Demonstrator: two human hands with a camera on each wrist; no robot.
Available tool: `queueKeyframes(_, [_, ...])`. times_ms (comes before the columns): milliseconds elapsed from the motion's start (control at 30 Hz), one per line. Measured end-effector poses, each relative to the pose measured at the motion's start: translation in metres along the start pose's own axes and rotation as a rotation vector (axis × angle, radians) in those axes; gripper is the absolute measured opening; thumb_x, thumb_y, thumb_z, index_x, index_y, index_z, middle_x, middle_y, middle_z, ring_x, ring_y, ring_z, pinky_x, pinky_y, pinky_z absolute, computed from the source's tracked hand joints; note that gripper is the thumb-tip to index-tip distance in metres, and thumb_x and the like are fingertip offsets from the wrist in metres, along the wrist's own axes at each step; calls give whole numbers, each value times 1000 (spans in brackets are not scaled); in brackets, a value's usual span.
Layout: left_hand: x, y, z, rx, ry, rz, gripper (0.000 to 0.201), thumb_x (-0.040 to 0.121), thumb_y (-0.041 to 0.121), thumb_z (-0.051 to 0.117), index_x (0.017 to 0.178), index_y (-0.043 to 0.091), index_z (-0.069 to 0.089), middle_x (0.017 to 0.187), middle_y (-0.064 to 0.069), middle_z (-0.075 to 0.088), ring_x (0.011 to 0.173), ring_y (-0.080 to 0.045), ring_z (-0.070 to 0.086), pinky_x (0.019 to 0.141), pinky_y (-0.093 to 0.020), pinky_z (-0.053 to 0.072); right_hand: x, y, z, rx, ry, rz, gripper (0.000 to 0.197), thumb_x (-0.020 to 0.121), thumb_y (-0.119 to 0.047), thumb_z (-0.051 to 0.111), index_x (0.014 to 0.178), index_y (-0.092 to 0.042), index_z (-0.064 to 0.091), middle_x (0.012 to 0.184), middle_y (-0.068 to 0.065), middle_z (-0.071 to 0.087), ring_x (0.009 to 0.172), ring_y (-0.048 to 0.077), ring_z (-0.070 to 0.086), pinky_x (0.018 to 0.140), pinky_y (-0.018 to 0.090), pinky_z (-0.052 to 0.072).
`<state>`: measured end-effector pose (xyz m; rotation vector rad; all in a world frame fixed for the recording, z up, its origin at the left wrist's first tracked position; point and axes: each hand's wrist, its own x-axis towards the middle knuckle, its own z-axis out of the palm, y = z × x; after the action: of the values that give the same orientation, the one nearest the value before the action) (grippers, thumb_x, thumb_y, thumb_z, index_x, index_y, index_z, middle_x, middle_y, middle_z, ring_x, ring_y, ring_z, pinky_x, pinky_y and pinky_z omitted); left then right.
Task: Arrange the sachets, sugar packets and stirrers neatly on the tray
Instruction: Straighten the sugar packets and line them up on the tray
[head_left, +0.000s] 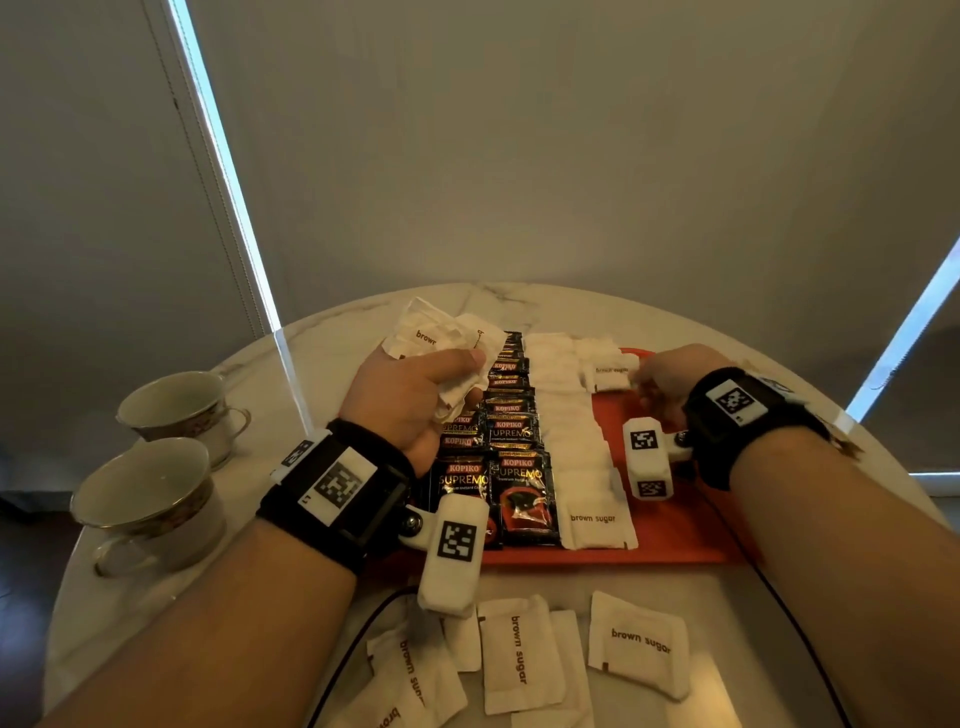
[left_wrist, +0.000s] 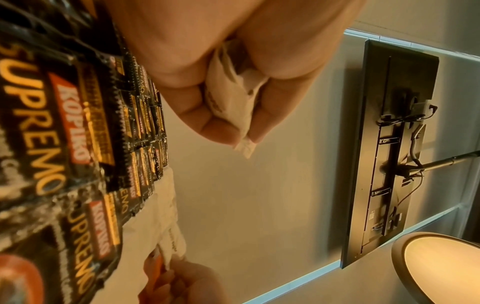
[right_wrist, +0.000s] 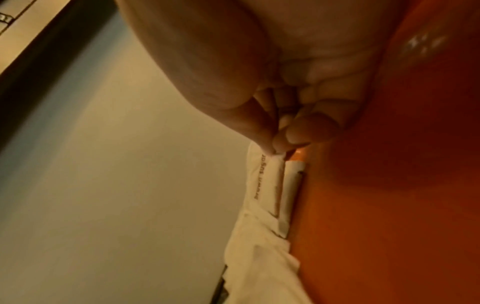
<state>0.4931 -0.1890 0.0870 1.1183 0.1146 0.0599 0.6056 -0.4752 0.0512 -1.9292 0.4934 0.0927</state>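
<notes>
The step in hand looks like laying out sugar packets: on the tray (head_left: 675, 540) two rows of coffee sachets (head_left: 511, 447) lie just left of a white packet row (head_left: 576, 447), and the right hand (head_left: 667, 382) pinches the corner of a packet (head_left: 612, 375) starting a second row at the tray's far edge. The left hand (head_left: 410, 400) clutches a bunch (head_left: 447, 343) above the sachets. Next, I judge, seat this packet square and feed another; loose packets (head_left: 519, 654) wait on the table in front of the tray, and no stirrers show.
</notes>
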Motion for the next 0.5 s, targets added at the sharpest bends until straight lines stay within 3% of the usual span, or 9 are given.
queueKeyframes(67, [-1,1,0,-1,-6,-6,24,85,-6,72,108,-4,66,87,-15,75,68,-25,72,48,-25,53,-15,-9,8,-89,2,38,6,89,-10,70,90,-6,74,84,11,70,82,27,64,97,47,54])
queueKeyframes(133, [-1,2,-1,7,-9,-10,22,85,-6,73,106,-1,67,87,-14,76,69,-25,73,48,-25,53,-23,-15,11,-201,27,59,18,90,-12,69,74,-4,71,79,12,68,81,26,60,98,44,53])
queueKeyframes(200, [0,2,-2,5,-12,-15,25,85,-6,73,109,-1,67,87,-13,77,69,-25,74,48,-25,53,-25,-18,12,-242,34,62,21,91,-14,69,71,-4,71,80,12,69,81,25,60,90,41,53])
queueKeyframes(333, [-1,5,-1,-11,-17,-20,18,86,-7,71,101,1,66,77,-10,77,62,-22,74,45,-24,53,-19,-14,10,-182,21,76,14,90,-13,72,82,-2,73,91,16,77,84,26,66,101,45,52])
queueKeyframes(500, [-1,5,-1,-8,-27,-24,13,87,-7,71,94,3,66,75,-9,76,60,-21,73,45,-24,52,-13,-7,5,17,63,0,24,83,-12,73,105,-4,71,91,12,71,82,27,69,90,48,60])
